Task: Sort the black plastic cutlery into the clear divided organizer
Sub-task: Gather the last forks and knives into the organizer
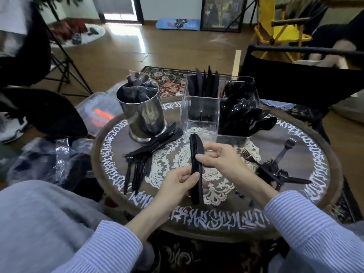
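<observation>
- Both hands at centre of frame w/ a stack of black knives (196, 166), held upright-ish over the round table (307, 223).
- Left hand (178, 183): fingers & thumb curled round the lower part of the stack.
- Right hand (218, 157): fingertips pinch the stack's middle from the right side.
- Clear organizer (201, 115) sits just above the hands, top centre. Back-left section has knives standing in it; right side packed w/ spoons (244, 115); front-left section looks nearly empty.
- Still loose: a pile of forks & knives (145, 160) left of centre by the metal cup (142, 113), plus a smaller bunch of forks (275, 170) at right.
- Metal cup also holds dark wrapped items; can't tell what.
- Judgement: roughly halfway. Spoons & some knives done; held stack + both loose piles left.
</observation>
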